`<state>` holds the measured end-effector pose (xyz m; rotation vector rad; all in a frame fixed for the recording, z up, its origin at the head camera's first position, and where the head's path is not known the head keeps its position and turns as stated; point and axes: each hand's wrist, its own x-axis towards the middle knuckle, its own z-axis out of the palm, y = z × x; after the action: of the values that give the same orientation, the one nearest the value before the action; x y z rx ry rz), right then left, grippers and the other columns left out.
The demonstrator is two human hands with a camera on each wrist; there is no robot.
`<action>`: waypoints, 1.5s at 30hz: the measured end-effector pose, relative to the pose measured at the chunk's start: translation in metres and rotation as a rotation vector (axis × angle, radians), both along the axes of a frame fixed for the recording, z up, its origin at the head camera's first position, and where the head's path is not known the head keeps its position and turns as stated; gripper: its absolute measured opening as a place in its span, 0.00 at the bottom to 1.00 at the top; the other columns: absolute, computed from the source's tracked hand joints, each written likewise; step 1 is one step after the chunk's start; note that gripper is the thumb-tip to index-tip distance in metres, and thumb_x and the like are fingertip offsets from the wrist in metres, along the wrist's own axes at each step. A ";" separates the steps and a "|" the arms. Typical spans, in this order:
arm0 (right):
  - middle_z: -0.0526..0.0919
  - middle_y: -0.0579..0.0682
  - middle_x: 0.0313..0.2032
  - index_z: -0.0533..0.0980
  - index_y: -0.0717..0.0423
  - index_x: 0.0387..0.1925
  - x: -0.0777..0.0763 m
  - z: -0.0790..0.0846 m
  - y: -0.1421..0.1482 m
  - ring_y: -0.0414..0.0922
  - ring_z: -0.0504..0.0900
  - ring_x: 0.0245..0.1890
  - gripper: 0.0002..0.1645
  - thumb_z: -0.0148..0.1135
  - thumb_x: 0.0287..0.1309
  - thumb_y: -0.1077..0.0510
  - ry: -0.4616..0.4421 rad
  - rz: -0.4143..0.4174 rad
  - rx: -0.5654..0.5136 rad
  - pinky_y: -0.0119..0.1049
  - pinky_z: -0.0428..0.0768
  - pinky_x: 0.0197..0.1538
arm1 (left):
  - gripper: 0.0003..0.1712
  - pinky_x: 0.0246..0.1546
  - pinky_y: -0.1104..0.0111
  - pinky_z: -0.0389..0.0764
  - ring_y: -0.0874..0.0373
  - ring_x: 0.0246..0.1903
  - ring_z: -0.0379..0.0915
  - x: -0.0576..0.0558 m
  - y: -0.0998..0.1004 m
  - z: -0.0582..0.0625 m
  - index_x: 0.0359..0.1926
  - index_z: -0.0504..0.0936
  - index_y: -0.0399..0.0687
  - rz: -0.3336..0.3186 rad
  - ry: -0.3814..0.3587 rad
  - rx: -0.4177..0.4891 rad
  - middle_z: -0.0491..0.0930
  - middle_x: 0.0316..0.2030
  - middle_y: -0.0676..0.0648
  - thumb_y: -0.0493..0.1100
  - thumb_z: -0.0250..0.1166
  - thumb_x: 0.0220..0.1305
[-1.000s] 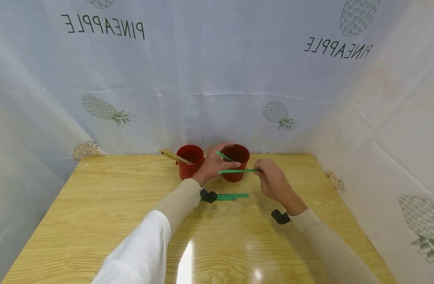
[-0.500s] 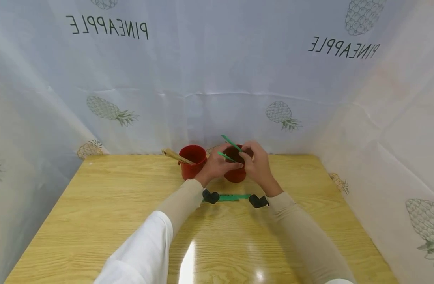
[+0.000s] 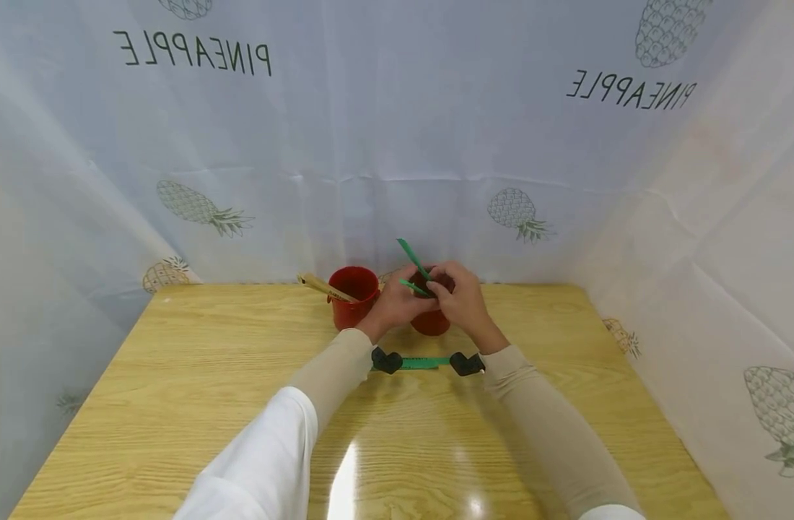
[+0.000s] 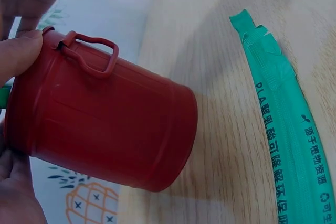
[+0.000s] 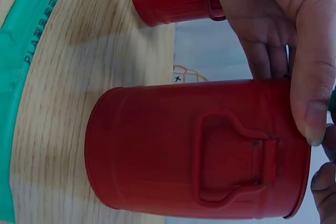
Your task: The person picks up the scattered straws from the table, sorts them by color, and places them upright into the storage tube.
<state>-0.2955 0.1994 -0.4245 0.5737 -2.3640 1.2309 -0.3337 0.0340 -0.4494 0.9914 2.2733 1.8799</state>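
Note:
My left hand [image 3: 397, 302] holds the right-hand red bucket [image 4: 115, 114] by its rim, thumb over the near side. Between my right hand's [image 3: 463, 300] thumb and fingers is a green-wrapped straw [image 3: 411, 256], slanting up and left above the bucket's mouth. A second green-wrapped straw [image 3: 413, 287] sticks out of the same bucket, beside my left fingers. In the right wrist view the bucket [image 3: 431, 324] stands on the table, its folded wire handle [image 5: 199, 156] facing me. The lower parts of both straws are hidden.
A second red bucket [image 3: 348, 315] stands to the left, with tan paper-wrapped sticks [image 3: 319, 284] leaning out of it. More green-wrapped straws [image 4: 281, 103] lie on the wooden table [image 3: 195, 397] in front of the buckets. A pineapple-print curtain [image 3: 384, 115] hangs behind.
My right hand has brought its straw leftward from beside the right bucket to over its mouth, turning it from level to steeply slanted. My left hand has stayed at the rim.

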 end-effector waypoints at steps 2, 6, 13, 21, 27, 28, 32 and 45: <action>0.85 0.64 0.46 0.82 0.67 0.43 0.001 -0.002 0.002 0.57 0.85 0.42 0.06 0.62 0.68 0.71 0.004 -0.007 0.016 0.46 0.85 0.45 | 0.31 0.63 0.52 0.82 0.49 0.60 0.80 0.000 0.001 -0.001 0.65 0.78 0.48 -0.002 0.008 0.002 0.82 0.61 0.45 0.37 0.77 0.61; 0.86 0.63 0.44 0.84 0.67 0.43 0.007 -0.005 0.008 0.56 0.85 0.39 0.07 0.62 0.66 0.72 0.052 -0.014 0.003 0.42 0.84 0.42 | 0.33 0.63 0.58 0.83 0.51 0.61 0.79 0.000 0.001 0.000 0.66 0.77 0.46 0.034 0.026 -0.055 0.82 0.61 0.45 0.39 0.77 0.61; 0.88 0.57 0.33 0.87 0.61 0.39 0.032 -0.017 0.010 0.42 0.75 0.28 0.04 0.71 0.63 0.66 0.073 -0.017 -0.105 0.29 0.70 0.33 | 0.35 0.63 0.57 0.83 0.48 0.62 0.76 0.002 -0.001 0.002 0.67 0.75 0.41 0.077 0.059 -0.109 0.81 0.61 0.42 0.39 0.77 0.61; 0.88 0.61 0.35 0.86 0.65 0.39 0.062 -0.039 -0.002 0.35 0.74 0.29 0.05 0.72 0.61 0.67 -0.167 0.076 -0.164 0.27 0.74 0.35 | 0.35 0.62 0.56 0.83 0.49 0.61 0.77 0.007 -0.006 0.005 0.67 0.76 0.45 0.092 0.021 -0.105 0.79 0.62 0.45 0.42 0.78 0.61; 0.89 0.60 0.33 0.86 0.67 0.38 0.063 -0.063 -0.012 0.36 0.77 0.29 0.06 0.73 0.60 0.67 -0.278 0.136 -0.101 0.28 0.78 0.35 | 0.36 0.62 0.56 0.83 0.48 0.61 0.76 0.007 -0.005 0.004 0.67 0.75 0.44 0.087 0.021 -0.111 0.78 0.64 0.44 0.43 0.79 0.60; 0.89 0.59 0.33 0.87 0.66 0.39 0.062 -0.066 -0.014 0.37 0.78 0.29 0.06 0.73 0.60 0.67 -0.295 0.148 -0.082 0.29 0.79 0.36 | 0.36 0.63 0.56 0.83 0.49 0.62 0.76 0.007 -0.005 0.004 0.67 0.75 0.44 0.086 0.017 -0.115 0.78 0.64 0.44 0.44 0.79 0.60; 0.90 0.54 0.34 0.88 0.62 0.40 0.059 -0.072 -0.019 0.38 0.82 0.32 0.06 0.73 0.60 0.66 -0.344 0.179 0.012 0.30 0.83 0.38 | 0.36 0.64 0.55 0.81 0.49 0.63 0.74 0.007 -0.005 0.004 0.67 0.75 0.45 0.085 0.002 -0.126 0.77 0.65 0.45 0.44 0.78 0.61; 0.91 0.48 0.32 0.89 0.56 0.33 0.047 -0.078 -0.029 0.38 0.85 0.34 0.07 0.76 0.52 0.69 -0.349 0.197 0.194 0.29 0.84 0.42 | 0.36 0.65 0.54 0.81 0.49 0.63 0.75 0.006 -0.005 0.004 0.67 0.75 0.46 0.070 -0.034 -0.107 0.77 0.65 0.45 0.45 0.78 0.61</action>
<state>-0.2483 0.1708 -0.5022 0.7168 -2.7980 1.2797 -0.3278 0.0287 -0.4456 0.8718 2.3902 1.7635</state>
